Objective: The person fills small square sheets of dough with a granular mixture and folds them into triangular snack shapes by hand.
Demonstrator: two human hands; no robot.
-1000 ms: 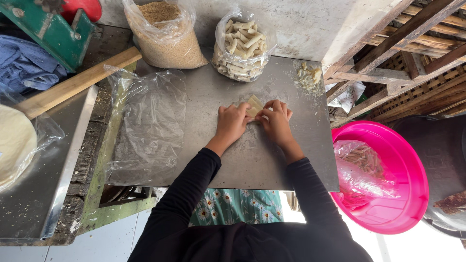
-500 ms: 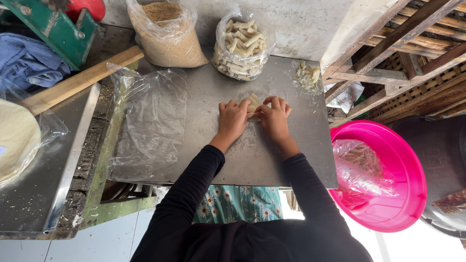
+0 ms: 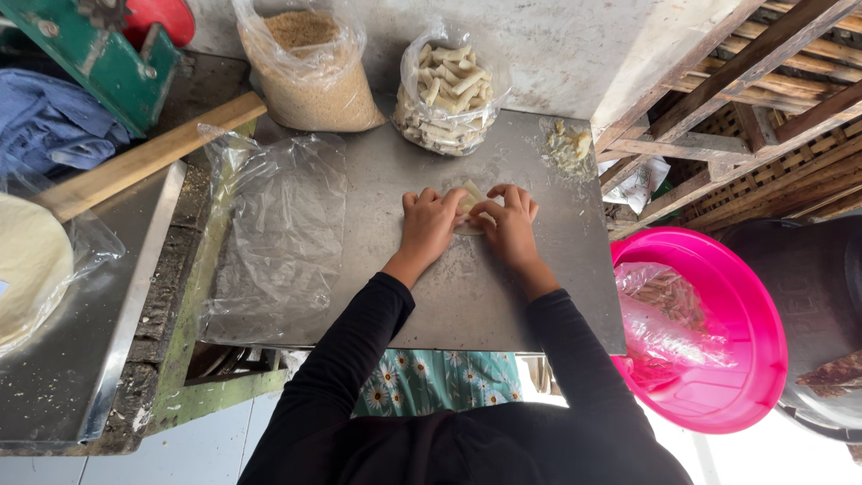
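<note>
Still I see both hands together: left hand [image 3: 429, 226], right hand [image 3: 508, 224] pressed flat on pale dough wrapper [image 3: 470, 208] mid steel worktop [image 3: 377, 287]; barely moved since earlier, rolling continues.

A grey metal sheet [image 3: 467, 296] serves as the work surface. At its far edge stand a clear bag of brown crumbs [image 3: 310, 76] and a clear bag of pale rolled pieces [image 3: 449, 94]. A crumpled empty plastic sheet [image 3: 274, 233] lies on the near left part. A small heap of pale filling [image 3: 568, 144] sits at the far right corner. In the middle lies a thin pale wrapper [image 3: 470, 208], with both hands pressing on it.
</note>
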